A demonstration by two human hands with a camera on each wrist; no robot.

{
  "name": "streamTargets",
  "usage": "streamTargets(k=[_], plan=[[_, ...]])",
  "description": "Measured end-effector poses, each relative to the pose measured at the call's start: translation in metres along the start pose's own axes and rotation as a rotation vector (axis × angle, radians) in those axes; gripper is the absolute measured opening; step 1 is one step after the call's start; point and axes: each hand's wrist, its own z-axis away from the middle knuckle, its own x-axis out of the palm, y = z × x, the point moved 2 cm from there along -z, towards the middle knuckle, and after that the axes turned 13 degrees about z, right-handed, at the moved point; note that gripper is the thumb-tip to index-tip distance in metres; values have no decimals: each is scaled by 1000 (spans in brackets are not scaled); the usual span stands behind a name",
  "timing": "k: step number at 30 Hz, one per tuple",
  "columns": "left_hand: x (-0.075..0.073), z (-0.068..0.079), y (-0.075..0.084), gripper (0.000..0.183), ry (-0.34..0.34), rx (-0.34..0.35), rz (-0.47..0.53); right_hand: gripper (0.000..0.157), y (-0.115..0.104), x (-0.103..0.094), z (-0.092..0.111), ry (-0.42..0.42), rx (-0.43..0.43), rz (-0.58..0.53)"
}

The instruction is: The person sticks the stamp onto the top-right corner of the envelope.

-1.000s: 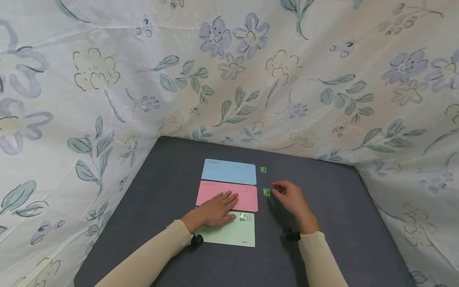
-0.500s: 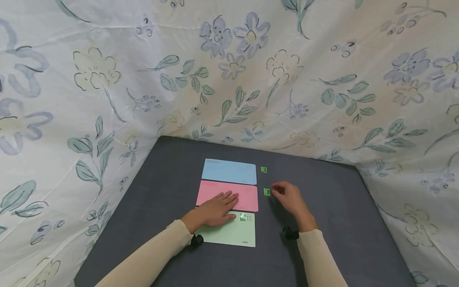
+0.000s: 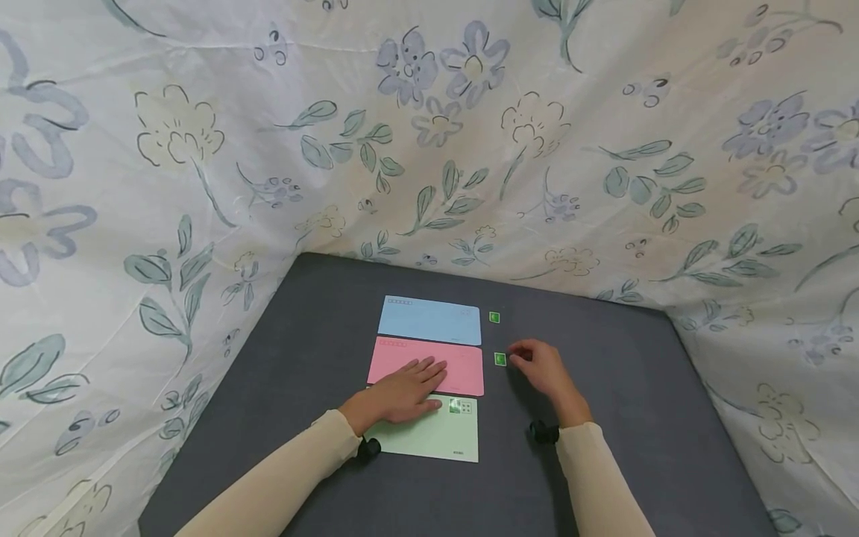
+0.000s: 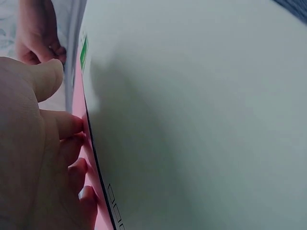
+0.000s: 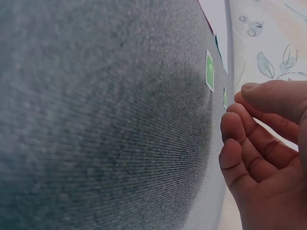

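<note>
My left hand point(image 3: 403, 391) lies flat with spread fingers across the pink envelope point(image 3: 463, 365); its thumb reaches over the pale green envelope point(image 3: 429, 440) just below. A green stamp point(image 3: 455, 406) sits in the upper right corner of the pale green envelope. To the right, my right hand point(image 3: 543, 369) hovers with loosely bent fingers and holds nothing. Its fingertips are just right of a loose green stamp point(image 3: 499, 359), which shows white-edged in the right wrist view point(image 5: 209, 72). Another loose stamp point(image 3: 494, 318) lies beside the blue envelope point(image 3: 429, 321).
All of this lies on a dark grey table point(image 3: 322, 321). A floral cloth point(image 3: 429, 186) hangs behind it and along both sides. Black straps with small devices circle both wrists, such as the right wrist camera point(image 3: 542, 432).
</note>
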Motion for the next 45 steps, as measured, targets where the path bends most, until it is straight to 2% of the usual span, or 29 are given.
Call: streamTargets(k=[13, 24, 34, 45], plan=[[0, 0, -1, 71, 0, 6, 6, 17, 5, 9, -13, -48, 15, 26], [1, -1, -5, 71, 3, 9, 11, 15, 3, 10, -21, -35, 26, 48], [1, -1, -6, 72, 4, -2, 25, 12, -1, 8, -33, -102, 55, 69], [4, -1, -9, 72, 6, 14, 40, 13, -3, 9, -38, -142, 47, 119]])
